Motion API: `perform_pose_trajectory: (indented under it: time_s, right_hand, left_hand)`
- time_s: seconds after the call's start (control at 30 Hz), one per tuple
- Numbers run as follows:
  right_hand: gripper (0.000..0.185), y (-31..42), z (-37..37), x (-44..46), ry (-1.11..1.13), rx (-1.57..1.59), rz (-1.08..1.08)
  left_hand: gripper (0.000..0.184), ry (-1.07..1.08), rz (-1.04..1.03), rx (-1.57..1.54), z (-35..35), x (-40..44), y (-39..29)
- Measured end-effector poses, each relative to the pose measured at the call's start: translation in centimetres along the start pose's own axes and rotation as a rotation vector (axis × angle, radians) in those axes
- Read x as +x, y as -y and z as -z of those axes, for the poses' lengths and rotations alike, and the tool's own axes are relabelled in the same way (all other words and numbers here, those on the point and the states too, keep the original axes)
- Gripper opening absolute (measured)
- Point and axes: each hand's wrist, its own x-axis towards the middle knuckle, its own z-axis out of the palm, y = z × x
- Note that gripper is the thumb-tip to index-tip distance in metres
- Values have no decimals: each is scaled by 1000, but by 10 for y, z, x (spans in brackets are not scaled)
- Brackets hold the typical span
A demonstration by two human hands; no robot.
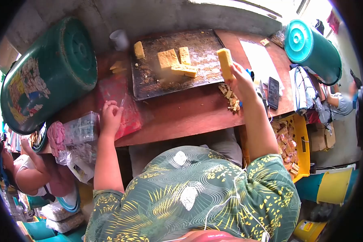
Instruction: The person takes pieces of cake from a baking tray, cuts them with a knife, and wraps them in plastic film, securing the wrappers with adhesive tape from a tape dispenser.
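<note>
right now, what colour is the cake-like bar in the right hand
Golden yellow; the cake-like bar shows best in the head view.

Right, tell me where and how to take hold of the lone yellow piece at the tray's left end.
Pinch the lone yellow piece across its long sides, near mid-length, coming from above: it is narrow and set apart from the other pieces, so its right side looks free, though its left lies close to the tray's edge.
</note>
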Motion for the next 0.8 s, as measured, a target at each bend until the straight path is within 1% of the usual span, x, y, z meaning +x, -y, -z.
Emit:
perform_pose_trajectory:
  time_s: [0.07, 0.1, 0.13, 0.2, 0.27, 0.33, 0.37, 0.43, 0.47, 0.5, 0.57, 0.6, 0.63, 0.67, 0.7, 0.73, 0.8]
  right_hand:
    - [44, -3, 15, -38, 49, 181, -84]
    - [44, -6, 10, -56, -63, 226, -122]
    - [42, -15, 20, -67, 8, 277, -143]
    - [41, -34, 30, -85, 69, 336, -199]
    - [39, -58, 37, -93, 101, 414, -278]
    - [39, -70, 37, -96, 125, 424, -249]
    - [40, -70, 40, -98, 132, 429, -237]
    - [39, -69, 41, -97, 149, 454, -235]
    - [38, -68, 41, -96, 170, 451, -234]
    - [37, -68, 41, -95, 189, 447, -236]
    - [36, -68, 40, -95, 215, 438, -227]
    - [36, -68, 39, -95, 220, 434, -217]
    - [36, -68, 38, -95, 226, 430, -209]
    - [37, -68, 37, -95, 214, 422, -198]
    - [37, -69, 37, -96, 201, 415, -188]
    - [38, -70, 36, -97, 187, 408, -179]
    - [40, -69, 35, -101, 184, 352, -172]
  left_hand:
    - [22, 14, 75, -65, -4, 2, 17]
    - [24, 48, 75, -74, -4, 3, 27]
    - [23, 76, 93, -99, -1, 4, 25]
    - [22, 130, 135, -148, 8, 8, 23]
    - [22, 228, 151, -274, 18, 13, 25]
    - [22, 191, 365, -332, 17, 25, 40]
    - [22, 66, 381, -551, 13, 29, 42]
    - [25, -198, 386, -980, 6, 37, 6]
    - [24, -192, 301, -831, 7, 34, -40]
    - [23, -182, 221, -682, 10, 27, -102]
    - [11, -166, -261, -545, -17, 13, -162]
    - [12, -42, -289, -527, -28, 1, -188]
    - [20, 62, -389, -511, -48, -11, -200]
    - [22, 353, -378, -480, -58, -21, -207]
    - [32, 562, -331, -373, -67, -38, -215]
    - [50, 720, -366, -232, -74, -50, -219]
    - [57, 697, -444, -244, -72, -60, -214]
